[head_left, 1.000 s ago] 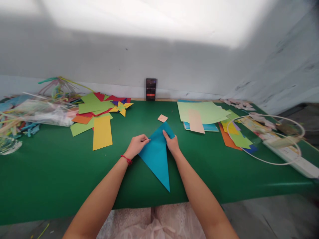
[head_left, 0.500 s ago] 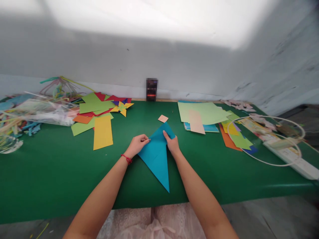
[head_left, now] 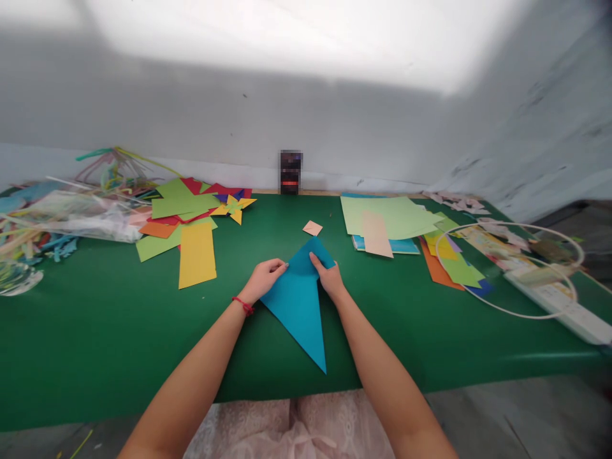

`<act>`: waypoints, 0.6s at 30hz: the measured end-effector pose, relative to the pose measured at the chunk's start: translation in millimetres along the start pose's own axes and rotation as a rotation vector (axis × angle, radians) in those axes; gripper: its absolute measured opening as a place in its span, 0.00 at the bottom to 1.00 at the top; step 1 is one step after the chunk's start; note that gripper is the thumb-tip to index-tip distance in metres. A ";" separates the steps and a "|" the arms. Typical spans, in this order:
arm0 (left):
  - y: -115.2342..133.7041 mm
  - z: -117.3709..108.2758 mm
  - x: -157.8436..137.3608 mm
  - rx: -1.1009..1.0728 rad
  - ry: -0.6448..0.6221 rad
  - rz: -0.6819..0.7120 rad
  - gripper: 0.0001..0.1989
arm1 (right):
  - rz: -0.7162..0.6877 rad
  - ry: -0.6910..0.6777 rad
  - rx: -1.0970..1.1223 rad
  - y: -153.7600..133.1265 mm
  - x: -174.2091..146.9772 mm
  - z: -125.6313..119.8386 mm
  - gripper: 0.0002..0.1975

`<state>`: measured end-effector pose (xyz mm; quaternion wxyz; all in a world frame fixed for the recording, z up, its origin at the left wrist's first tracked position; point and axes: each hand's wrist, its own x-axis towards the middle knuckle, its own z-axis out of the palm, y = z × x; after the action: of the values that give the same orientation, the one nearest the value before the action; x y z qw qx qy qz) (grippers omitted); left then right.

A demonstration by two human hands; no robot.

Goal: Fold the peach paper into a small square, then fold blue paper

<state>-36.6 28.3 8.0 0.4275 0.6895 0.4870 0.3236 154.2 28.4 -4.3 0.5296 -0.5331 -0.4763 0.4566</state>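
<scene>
— One long tip of the blue paper point(head_left: 297, 306) points toward the near edge of the green table point(head_left: 268, 366). Where's the rest?

— Over the middle of the table's near half, widening away from the body. Whether it lies quite flat, I can't tell.

— How would it handle?

— Light, I'd say, and fairly crisp, since its edges look straight. It would probably crease or tear sooner than slip away. That unheld tip seems the easiest part to bend by accident.

— So where to take hold?

— By the sides of the upper part, I'd think, as here: the left hand point(head_left: 266, 278) pinches the left edge between thumb and fingers, and the right hand point(head_left: 329, 277) grips the right edge, thumb on top. Its other fingers are mostly hidden.

— And past the top corner?

— A small pink paper piece point(head_left: 312, 228), just beyond. Farther off, a pale green sheet point(head_left: 392, 213) to the right and a yellow paper star point(head_left: 233, 207) to the left; then a pixelated dark object point(head_left: 291, 172) by the wall point(head_left: 201, 115).
</scene>
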 end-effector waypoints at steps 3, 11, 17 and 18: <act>-0.2 -1.8 0.4 0.002 -0.014 -0.010 0.17 | 0.001 -0.008 0.005 -0.6 -1.0 1.9 0.18; -5.8 -3.8 2.7 0.006 -0.039 -0.021 0.14 | 0.001 0.041 0.011 1.0 1.3 0.2 0.17; -5.6 -4.1 1.7 0.074 0.031 -0.051 0.17 | 0.001 0.068 0.013 1.9 1.6 -0.8 0.18; -5.2 -4.4 1.4 0.084 0.041 -0.055 0.18 | 0.000 0.074 0.012 2.0 1.8 -0.7 0.18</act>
<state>-42.0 31.7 5.2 0.3970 0.6865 0.5274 0.3050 155.3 30.1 -6.2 0.5502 -0.5464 -0.4534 0.4395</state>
